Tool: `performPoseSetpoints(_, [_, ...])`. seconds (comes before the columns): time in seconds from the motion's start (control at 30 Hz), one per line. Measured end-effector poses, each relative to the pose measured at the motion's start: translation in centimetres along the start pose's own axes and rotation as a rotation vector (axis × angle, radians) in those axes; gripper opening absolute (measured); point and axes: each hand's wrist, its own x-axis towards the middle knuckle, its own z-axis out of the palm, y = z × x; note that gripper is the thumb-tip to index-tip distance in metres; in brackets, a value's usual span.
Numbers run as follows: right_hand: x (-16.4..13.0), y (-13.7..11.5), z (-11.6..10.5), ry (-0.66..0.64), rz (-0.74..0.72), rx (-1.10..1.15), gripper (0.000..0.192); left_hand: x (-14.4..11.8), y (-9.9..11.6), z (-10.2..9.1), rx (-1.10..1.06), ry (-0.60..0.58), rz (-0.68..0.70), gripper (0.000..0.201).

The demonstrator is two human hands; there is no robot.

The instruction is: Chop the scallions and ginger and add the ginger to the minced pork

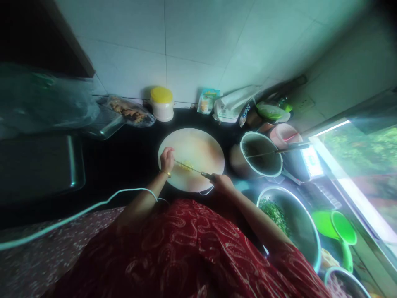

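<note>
A round white cutting board [198,140] lies on the dark counter in front of me. On it is a small heap of finely chopped pale yellow pieces [186,166], possibly garlic or ginger. My right hand [222,183] is closed around the dark handle of a knife [192,168], whose thin blade lies across the heap. At the board's left side my left hand [167,159], with a bangle at the wrist, has its fingers curled together at the tip end of the blade. The exact grip of those fingers is too small to see clearly.
Right of the board stand a deep pot [262,155] with a utensil across it, a large steel bowl [305,236] with chopped greens, and a green strainer or mug [344,227]. Behind are a yellow-lidded jar [162,103] and packets [208,101]. A pale cable [93,207] crosses at left.
</note>
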Motion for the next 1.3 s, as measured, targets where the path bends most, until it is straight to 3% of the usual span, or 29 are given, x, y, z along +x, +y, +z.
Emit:
performPoseSetpoints(0.13, [-0.5,-0.9,0.2,0.009,-0.012,-0.011,0.024,0.2,-0.5,-0.9,-0.018,-0.014,-0.11,0.014])
performPoseSetpoints(0.27, [-0.7,-1.0,1.4,-0.014,0.059,0.029,0.03,-0.6,-0.2,-0.9,0.034,-0.041,-0.005,0.016])
performPoseSetpoints(0.47, [0.6,0.2,-0.1,0.064,0.011,-0.044,0.027,-0.2,-0.2,-0.1,0.035,0.034,-0.129,0.014])
performPoseSetpoints(0.63, [1.1,0.8,0.1,0.047,0.083,-0.006,0.028,-0.3,-0.1,0.3,0.086,0.015,0.015,0.016])
performPoseSetpoints(0.83, [2.0,1.3,-0.5,0.076,0.04,-0.051,0.028,0.4,-0.2,0.7,0.042,0.033,-0.12,0.013])
performPoseSetpoints(1.0, [1.9,1.5,0.4,0.076,0.109,-0.007,0.029,0.2,0.2,1.3,0.066,0.006,0.022,0.017])
performPoseSetpoints(1.2, [2.5,1.8,-1.0,0.086,0.079,-0.047,0.031,1.1,0.3,1.8,0.047,0.013,-0.115,0.014])
performPoseSetpoints(1.3, [2.4,1.9,-0.1,0.066,0.137,-0.004,0.031,0.7,0.6,2.0,0.092,-0.024,0.014,0.016])
